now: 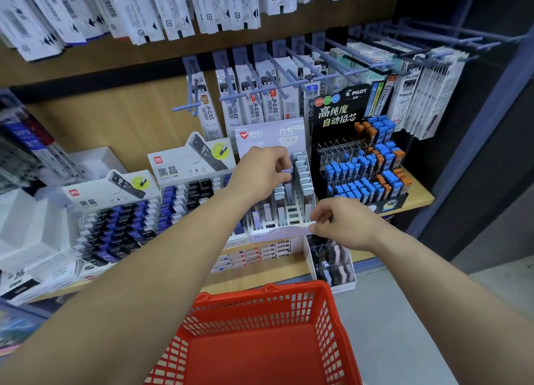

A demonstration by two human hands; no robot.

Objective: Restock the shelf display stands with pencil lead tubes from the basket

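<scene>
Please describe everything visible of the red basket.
The red basket looks like plastic: slotted lattice walls, solid floor. A folded handle shows at its far rim. The floor in view holds nothing. It stands upright below the shelf front, between the forearms. The left hand and right hand are away from it. The frame cuts off its near end.

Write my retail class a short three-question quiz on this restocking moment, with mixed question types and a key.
1. True or false: tubes lie on the visible floor of the red basket.
2. Over which stand does the left hand pinch a lilac-capped tube? A black Pilot stand; B white 0.5 stand; C Deli HB 0.7 stand.
3. What does the right hand grip?
Key: 1 false; 2 B; 3 the white 0.5 stand's front corner.
</scene>
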